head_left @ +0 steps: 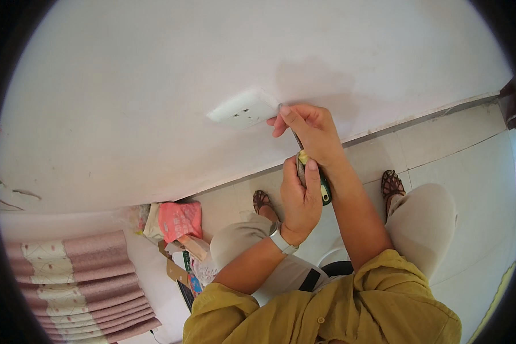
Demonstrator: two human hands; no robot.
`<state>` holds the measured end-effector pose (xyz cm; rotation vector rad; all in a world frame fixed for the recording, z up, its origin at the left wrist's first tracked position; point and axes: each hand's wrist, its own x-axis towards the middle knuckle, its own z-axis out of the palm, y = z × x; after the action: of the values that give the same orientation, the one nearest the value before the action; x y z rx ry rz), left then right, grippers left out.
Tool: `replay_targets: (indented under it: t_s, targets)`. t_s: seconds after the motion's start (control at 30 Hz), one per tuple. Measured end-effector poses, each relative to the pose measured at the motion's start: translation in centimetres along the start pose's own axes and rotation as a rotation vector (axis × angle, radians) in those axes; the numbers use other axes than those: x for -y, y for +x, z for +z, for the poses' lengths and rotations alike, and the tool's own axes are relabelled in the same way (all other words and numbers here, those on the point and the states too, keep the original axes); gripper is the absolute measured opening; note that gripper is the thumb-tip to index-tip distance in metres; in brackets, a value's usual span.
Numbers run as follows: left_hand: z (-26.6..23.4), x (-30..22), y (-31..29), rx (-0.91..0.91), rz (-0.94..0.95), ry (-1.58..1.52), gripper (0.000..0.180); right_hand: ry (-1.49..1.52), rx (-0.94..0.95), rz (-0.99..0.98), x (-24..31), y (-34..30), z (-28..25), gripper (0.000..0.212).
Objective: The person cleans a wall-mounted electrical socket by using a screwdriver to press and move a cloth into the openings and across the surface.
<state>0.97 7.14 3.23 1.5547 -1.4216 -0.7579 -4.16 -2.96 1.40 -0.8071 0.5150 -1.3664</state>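
A white wall socket (245,112) sits on the pale wall ahead of me. My right hand (314,131) is at its right edge, thumb and finger pinched together; a tiny greyish thing shows at their tips, too small to name. Below it, my left hand (301,198), with a watch on the wrist, is closed around a screwdriver (326,192) with a green and yellow handle. The screwdriver's thin shaft points up toward the socket and passes beside my right palm, where its tip is hidden.
Pinkish curtain (89,286) hangs at lower left. Beside it lie a pink bag (180,221) and a cardboard box (175,269) with mixed items. Pale floor tiles (430,140) meet the wall at a dark skirting edge. My knees are spread below my arms.
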Motion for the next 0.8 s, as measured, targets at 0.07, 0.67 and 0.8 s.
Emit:
replay_targets:
  t_s: [0.07,0.67,0.8]
  targets:
    - [0.0,0.0,-0.2,-0.039,0.053,0.002,0.026,-0.01,0.013,0.01,0.3,-0.1,0.2,0.03]
    - [0.7,0.9,-0.5,-0.021,0.008,-0.032,0.027,-0.064,0.037,-0.008,-0.5,-0.2,-0.1,0.027]
    - [-0.1,1.7,-0.7,-0.018,-0.066,0.066,0.026,-0.153,0.047,0.112,-1.2,-0.7,-0.3,0.026]
